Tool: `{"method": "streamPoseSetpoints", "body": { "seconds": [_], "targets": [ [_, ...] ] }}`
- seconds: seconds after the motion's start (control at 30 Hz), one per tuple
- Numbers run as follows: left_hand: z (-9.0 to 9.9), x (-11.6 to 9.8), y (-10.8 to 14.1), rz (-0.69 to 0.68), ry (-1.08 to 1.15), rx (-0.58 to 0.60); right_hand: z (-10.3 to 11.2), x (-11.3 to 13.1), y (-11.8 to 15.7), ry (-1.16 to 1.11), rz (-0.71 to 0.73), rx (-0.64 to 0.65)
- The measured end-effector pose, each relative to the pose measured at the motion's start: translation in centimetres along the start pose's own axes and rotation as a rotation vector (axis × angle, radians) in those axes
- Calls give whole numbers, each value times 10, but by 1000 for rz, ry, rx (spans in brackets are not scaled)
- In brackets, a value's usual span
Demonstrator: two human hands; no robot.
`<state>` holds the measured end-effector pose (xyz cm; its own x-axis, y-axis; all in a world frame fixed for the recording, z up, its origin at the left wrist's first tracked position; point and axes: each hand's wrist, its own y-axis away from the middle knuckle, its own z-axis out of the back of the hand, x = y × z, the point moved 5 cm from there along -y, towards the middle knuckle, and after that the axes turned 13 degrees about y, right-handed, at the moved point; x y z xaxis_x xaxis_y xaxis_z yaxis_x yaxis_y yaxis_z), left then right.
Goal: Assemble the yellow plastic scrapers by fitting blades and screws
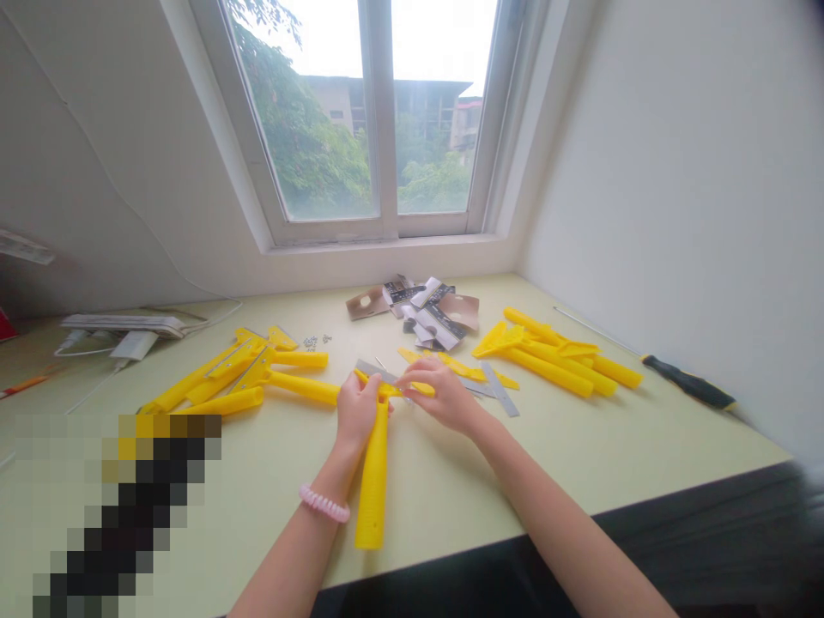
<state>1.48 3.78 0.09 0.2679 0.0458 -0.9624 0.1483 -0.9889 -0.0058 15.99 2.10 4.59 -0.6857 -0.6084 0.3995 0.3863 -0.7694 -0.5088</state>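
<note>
My left hand [358, 408] is closed round the head of a yellow plastic scraper [372, 489], whose thick handle points down toward me. A flat grey metal blade [373, 371] shows just beyond that hand. My right hand [441, 393] is at the right side of the scraper head, thumb and fingers pinched together. Whatever sits between those fingertips is too small to make out. Beyond my right hand lie loose grey blades [499, 390] and flat yellow plastic pieces [460, 366].
Yellow scrapers with blades [225, 378] are piled at left, near small screws [312, 342]. More yellow handles [560, 354] lie at right, beside a black-handled screwdriver [688, 383]. Cardboard sleeves [428, 311] lie below the window. A power strip [122, 324] is far left. A patch lower left is pixelated.
</note>
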Motion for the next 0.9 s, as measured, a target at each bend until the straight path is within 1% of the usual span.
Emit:
{"method": "streamPoseSetpoints", "body": {
  "seconds": [0.13, 0.23, 0.43, 0.57, 0.73, 0.9],
  "targets": [
    [2, 0, -2, 2, -12, -7, -12, -3, 0, -6, -10, 16],
    [2, 0, -3, 5, -39, -7, -16, -5, 0, 4, -26, 41],
    [-1, -1, -2, -16, -107, 56, -13, -1, 0, -14, 15, 130],
    [-1, -3, -1, -15, -138, 73, -14, 2, 0, 11, 49, 188],
    [-1, -1, -3, -26, -151, 99, -13, 3, 1, -20, 58, 194],
    [-1, 0, -4, 9, -114, 76, -13, -1, 0, -109, 43, 182]
  ]
}}
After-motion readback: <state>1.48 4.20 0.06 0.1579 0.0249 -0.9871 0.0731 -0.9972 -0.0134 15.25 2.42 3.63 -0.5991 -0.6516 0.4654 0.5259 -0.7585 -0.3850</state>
